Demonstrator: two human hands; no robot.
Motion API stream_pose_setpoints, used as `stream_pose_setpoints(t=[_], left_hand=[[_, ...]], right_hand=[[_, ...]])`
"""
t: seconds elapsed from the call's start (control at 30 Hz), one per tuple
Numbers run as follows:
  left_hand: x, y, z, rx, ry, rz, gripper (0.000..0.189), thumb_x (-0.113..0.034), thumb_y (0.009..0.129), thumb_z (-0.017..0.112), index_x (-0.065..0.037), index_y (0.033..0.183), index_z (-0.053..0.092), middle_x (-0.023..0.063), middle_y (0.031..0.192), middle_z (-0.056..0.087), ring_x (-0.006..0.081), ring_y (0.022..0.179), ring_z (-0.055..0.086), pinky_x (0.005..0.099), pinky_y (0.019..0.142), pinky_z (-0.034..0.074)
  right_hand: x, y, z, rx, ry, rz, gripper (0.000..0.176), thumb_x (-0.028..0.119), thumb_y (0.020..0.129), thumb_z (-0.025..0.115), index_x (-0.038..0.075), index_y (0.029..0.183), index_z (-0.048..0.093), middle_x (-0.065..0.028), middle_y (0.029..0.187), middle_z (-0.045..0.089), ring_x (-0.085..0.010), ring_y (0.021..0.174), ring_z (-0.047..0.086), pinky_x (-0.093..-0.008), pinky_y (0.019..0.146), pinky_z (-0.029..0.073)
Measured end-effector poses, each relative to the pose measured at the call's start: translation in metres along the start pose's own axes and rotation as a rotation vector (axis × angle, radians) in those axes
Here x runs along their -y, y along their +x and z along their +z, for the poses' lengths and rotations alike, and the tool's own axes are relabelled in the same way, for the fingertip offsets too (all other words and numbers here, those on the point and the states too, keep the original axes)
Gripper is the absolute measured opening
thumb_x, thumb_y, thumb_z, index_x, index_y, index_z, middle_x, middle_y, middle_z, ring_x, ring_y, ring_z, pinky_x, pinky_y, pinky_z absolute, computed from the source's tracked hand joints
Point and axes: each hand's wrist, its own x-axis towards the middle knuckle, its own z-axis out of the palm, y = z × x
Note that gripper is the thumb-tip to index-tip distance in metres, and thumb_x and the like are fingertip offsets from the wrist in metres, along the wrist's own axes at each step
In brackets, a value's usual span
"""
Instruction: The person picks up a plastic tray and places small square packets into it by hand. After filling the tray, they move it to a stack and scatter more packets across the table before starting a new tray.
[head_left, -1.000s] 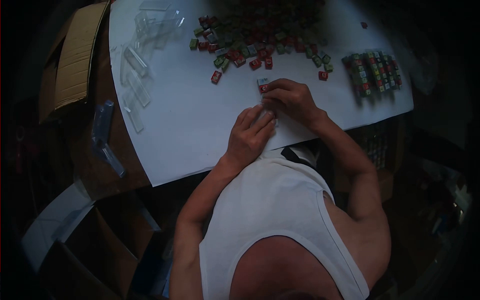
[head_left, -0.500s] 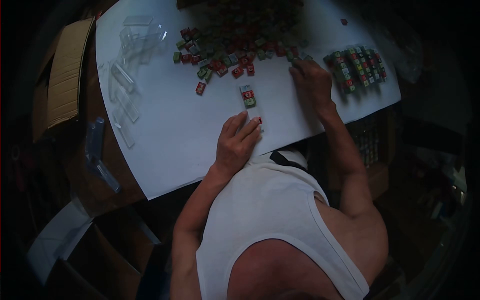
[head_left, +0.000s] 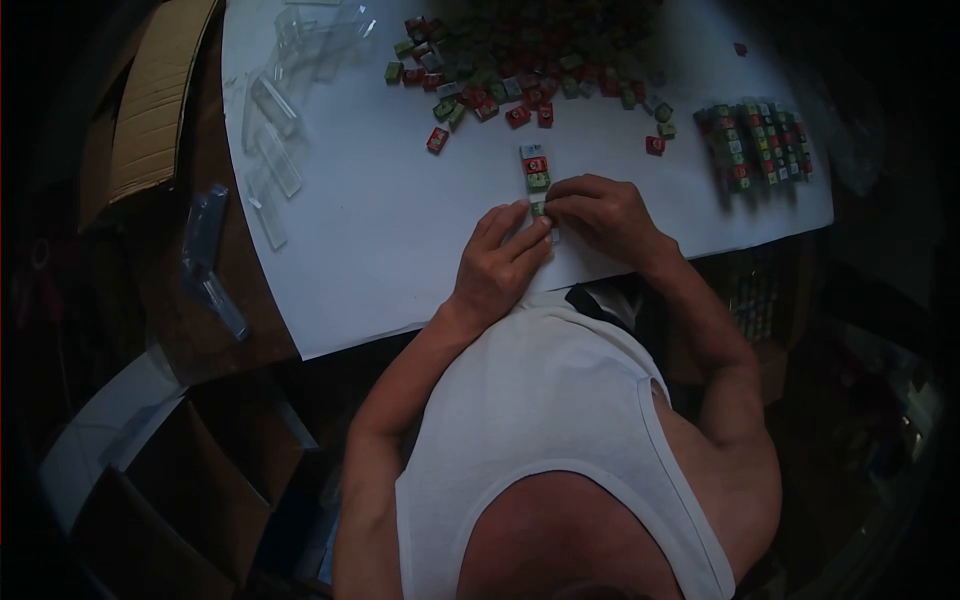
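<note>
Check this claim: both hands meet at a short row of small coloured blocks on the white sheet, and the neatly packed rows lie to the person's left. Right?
Wrong side. The head view shows the packed rows to the person's right, past the right hand. The rest stands: it and the left hand meet at the short row of blocks on the white sheet.

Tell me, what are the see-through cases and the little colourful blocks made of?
The see-through cases look like clear, shiny plastic: light glints off their edges. The little blocks seem wrapped in glossy printed paper or foil; too small to be sure.
</note>
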Motion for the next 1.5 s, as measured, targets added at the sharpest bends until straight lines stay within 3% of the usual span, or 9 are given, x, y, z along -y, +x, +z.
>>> stream_pose_setpoints(t=[0.23, 0.3, 0.4, 0.5, 0.73, 0.9, 1.1, 1.33, 1.5], left_hand=[[0.002, -0.002, 0.001, 0.006, -0.035, 0.004, 0.012, -0.004, 0.079, 0.08, -0.001, 0.09, 0.075, 0.0089, 0.112, 0.074, 0.0348, 0.119, 0.062, 0.0458, 0.098, 0.056], [0.003, -0.006, 0.001, 0.027, -0.052, 0.009, 0.018, -0.005, 0.078, 0.082, -0.003, 0.095, 0.075, 0.0088, 0.117, 0.074, 0.0354, 0.122, 0.06, 0.0448, 0.097, 0.056], [0.002, -0.004, -0.002, 0.051, -0.041, -0.002, 0.026, -0.008, 0.078, 0.085, -0.005, 0.102, 0.074, 0.0088, 0.123, 0.072, 0.0363, 0.127, 0.058, 0.0441, 0.098, 0.056], [-0.003, 0.003, -0.004, 0.059, 0.004, -0.031, 0.029, -0.011, 0.081, 0.084, -0.006, 0.107, 0.074, 0.0092, 0.126, 0.071, 0.0365, 0.129, 0.056, 0.0449, 0.101, 0.054], [0.0, -0.002, -0.001, 0.046, 0.056, -0.029, 0.027, -0.014, 0.083, 0.083, -0.006, 0.107, 0.075, 0.0093, 0.129, 0.07, 0.0361, 0.129, 0.056, 0.0463, 0.105, 0.051], [0.0, 0.0, -0.001, 0.015, 0.04, -0.023, 0.025, -0.013, 0.081, 0.083, -0.005, 0.103, 0.076, 0.0085, 0.125, 0.071, 0.0353, 0.125, 0.058, 0.0456, 0.102, 0.052], [0.001, -0.002, 0.0, -0.007, 0.029, -0.012, 0.024, -0.013, 0.079, 0.083, -0.005, 0.1, 0.077, 0.0082, 0.122, 0.072, 0.0353, 0.121, 0.061, 0.0458, 0.1, 0.052], [0.0, -0.002, 0.0, -0.013, -0.015, -0.01, 0.02, -0.012, 0.079, 0.084, -0.005, 0.096, 0.076, 0.0078, 0.118, 0.074, 0.0373, 0.12, 0.062, 0.0479, 0.099, 0.055], [-0.001, 0.003, -0.006, 0.037, -0.074, 0.075, 0.014, -0.008, 0.079, 0.079, -0.004, 0.092, 0.074, 0.0085, 0.114, 0.074, 0.0331, 0.116, 0.066, 0.0486, 0.105, 0.054]], right_hand=[[-0.006, -0.003, -0.012, -0.126, 0.023, 0.018, 0.019, 0.001, 0.081, 0.081, 0.006, 0.099, 0.076, -0.0105, 0.109, 0.074, -0.0238, 0.089, 0.076, -0.0333, 0.071, 0.063], [-0.021, -0.005, -0.025, -0.432, -0.208, 0.403, 0.021, 0.004, 0.082, 0.077, 0.006, 0.103, 0.075, -0.0116, 0.107, 0.074, -0.0293, 0.091, 0.075, -0.0383, 0.076, 0.062], [-0.052, -0.013, -0.054, -0.478, -0.518, 0.469, 0.024, 0.005, 0.085, 0.075, 0.007, 0.109, 0.074, -0.0133, 0.11, 0.074, -0.0339, 0.094, 0.074, -0.0424, 0.079, 0.061], [-0.063, -0.024, -0.066, -0.294, -0.51, 0.55, 0.023, 0.006, 0.088, 0.074, 0.007, 0.111, 0.074, -0.0144, 0.111, 0.074, -0.0368, 0.096, 0.073, -0.0452, 0.08, 0.06], [-0.055, -0.021, -0.06, -0.286, -0.413, 0.572, 0.02, 0.012, 0.09, 0.077, 0.008, 0.109, 0.074, -0.0135, 0.107, 0.075, -0.0288, 0.082, 0.075, -0.0385, 0.072, 0.061], [-0.005, -0.008, -0.024, -0.148, -0.067, 0.226, 0.019, 0.008, 0.086, 0.082, 0.009, 0.104, 0.076, -0.0084, 0.101, 0.075, -0.0224, 0.076, 0.075, -0.0304, 0.063, 0.06], [0.004, 0.01, 0.004, -0.084, -0.08, 0.048, 0.012, 0.005, 0.084, 0.081, 0.008, 0.094, 0.078, -0.0078, 0.1, 0.075, -0.0242, 0.08, 0.075, -0.0342, 0.07, 0.062], [0.008, 0.011, 0.006, -0.023, 0.093, 0.295, 0.01, 0.009, 0.084, 0.082, 0.008, 0.093, 0.077, -0.0095, 0.099, 0.072, -0.024, 0.083, 0.075, -0.0346, 0.071, 0.062], [0.028, 0.009, 0.011, -0.135, -0.265, 0.39, 0.033, 0.023, 0.081, 0.088, 0.004, 0.102, 0.072, -0.013, 0.108, 0.069, -0.0279, 0.087, 0.073, -0.037, 0.072, 0.061]])
